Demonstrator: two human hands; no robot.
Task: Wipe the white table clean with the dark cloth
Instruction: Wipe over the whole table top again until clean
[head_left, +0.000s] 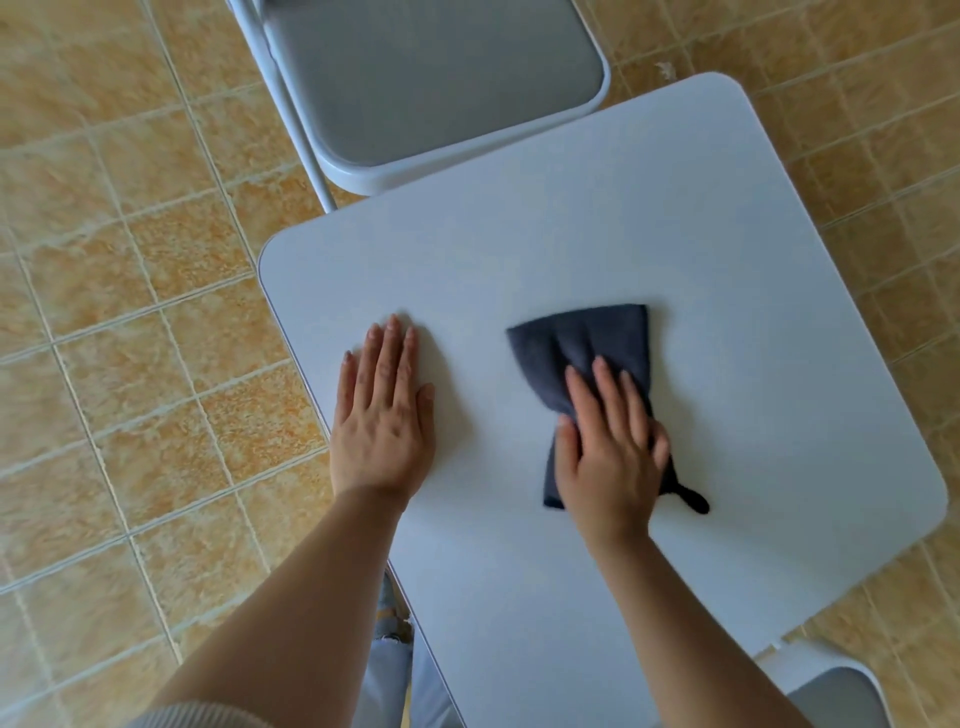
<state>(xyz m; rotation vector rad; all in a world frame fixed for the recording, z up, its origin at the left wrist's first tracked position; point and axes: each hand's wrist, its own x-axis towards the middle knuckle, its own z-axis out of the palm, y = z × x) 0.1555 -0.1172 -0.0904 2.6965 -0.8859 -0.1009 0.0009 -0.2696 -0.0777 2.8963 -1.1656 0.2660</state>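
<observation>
Your right hand (613, 447) lies palm-down on the dark cloth (597, 358), fingers extended and slightly spread, pressing the fabric flat against the white table (571, 218) rather than closing around it. The cloth is a soft, napped textile of dark slate colour, pinched into a rough bow-tie shape: a broad, creased panel fans out beyond your fingertips, a narrower fold emerges beneath your wrist, and a small dark hanging loop (693, 499) trails out on the little-finger side of that hand.

Your left hand (382, 415) rests flat and empty on the bare tabletop, fingers straight and held together, thumb alongside; it lies well apart from the cloth, on the thumb side of your right hand, close to the table's edge.

The table is a smooth, matte white slab, roughly square with rounded corners and a thin edge. Beyond your left fingertips stands a folding chair (441, 78) with a padded grey seat in a pale tubular metal frame, its front rim just beside the table's far edge. A second grey seat (831, 696) shows partly, near your right forearm. The tiled floor (130, 312) has glossy, mottled amber squares with pale grout lines.
</observation>
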